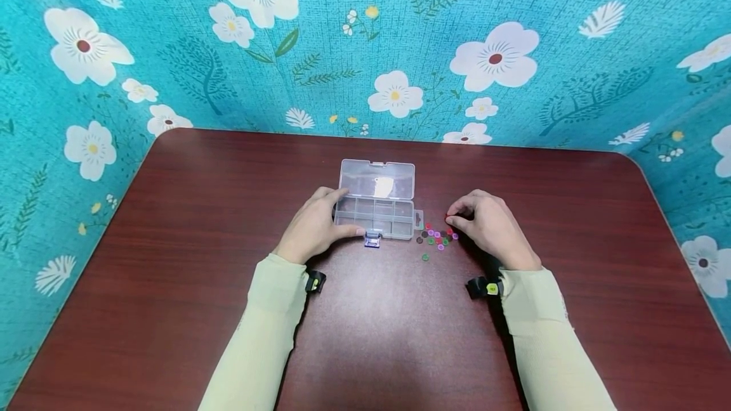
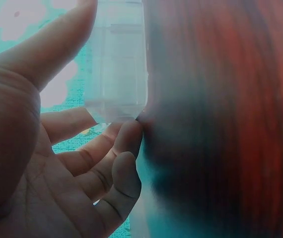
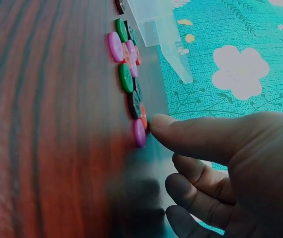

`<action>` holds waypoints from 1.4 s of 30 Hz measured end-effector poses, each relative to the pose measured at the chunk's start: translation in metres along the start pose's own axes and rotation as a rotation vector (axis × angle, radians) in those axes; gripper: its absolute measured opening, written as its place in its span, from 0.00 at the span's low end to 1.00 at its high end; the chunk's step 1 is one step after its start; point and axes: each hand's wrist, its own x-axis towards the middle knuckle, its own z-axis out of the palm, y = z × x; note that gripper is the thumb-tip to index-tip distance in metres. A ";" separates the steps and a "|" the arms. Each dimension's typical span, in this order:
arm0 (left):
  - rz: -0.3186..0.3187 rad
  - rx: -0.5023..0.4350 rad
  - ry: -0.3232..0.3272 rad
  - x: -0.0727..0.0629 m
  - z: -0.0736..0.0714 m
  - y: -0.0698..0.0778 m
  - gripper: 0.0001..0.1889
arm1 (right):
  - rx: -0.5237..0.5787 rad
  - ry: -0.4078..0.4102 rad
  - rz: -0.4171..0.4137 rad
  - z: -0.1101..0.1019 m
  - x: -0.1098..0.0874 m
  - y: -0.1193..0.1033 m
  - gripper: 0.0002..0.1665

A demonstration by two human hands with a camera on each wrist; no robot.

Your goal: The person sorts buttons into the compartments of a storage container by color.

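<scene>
A clear plastic compartment box (image 1: pixel 402 231) lies on the table with its lid (image 1: pixel 356 177) swung back. My left hand (image 1: pixel 308 227) grips the box's left end, thumb along the front and fingers round the back. The left wrist view shows the box's end wall (image 2: pixel 116 74) between thumb and fingers. Right of the box, my right hand (image 1: pixel 493 227) pinches a small red button (image 1: pixel 447 216) between thumb and index finger, just over a loose group of buttons. Among these are a purple button (image 3: pixel 115 47) and a green button (image 3: pixel 125 78); the right thumb partly hides others.
A blue latch (image 1: pixel 372 240) sticks out at the box's front, and a clear hanging tab (image 1: pixel 419 219) at its right end. One green button (image 1: pixel 425 257) lies apart, nearer me. Behind the dark wood table (image 1: pixel 228 163) hangs a blue flowered cloth (image 1: pixel 342 43).
</scene>
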 end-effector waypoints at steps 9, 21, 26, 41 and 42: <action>-0.006 -0.007 -0.002 0.000 0.003 0.000 0.48 | 0.014 -0.024 0.008 -0.003 -0.004 -0.001 0.02; -0.009 -0.012 0.000 0.002 0.005 0.000 0.47 | 0.067 0.021 -0.011 -0.008 -0.002 -0.008 0.04; -0.002 -0.015 0.007 0.002 0.004 0.000 0.47 | 0.081 0.028 -0.022 -0.007 0.002 -0.014 0.04; 0.002 -0.007 0.003 0.001 0.002 -0.002 0.48 | 0.112 0.099 -0.043 -0.002 0.010 -0.037 0.03; 0.000 -0.007 0.003 0.001 0.001 -0.002 0.48 | 0.117 0.098 -0.042 -0.001 0.010 -0.038 0.04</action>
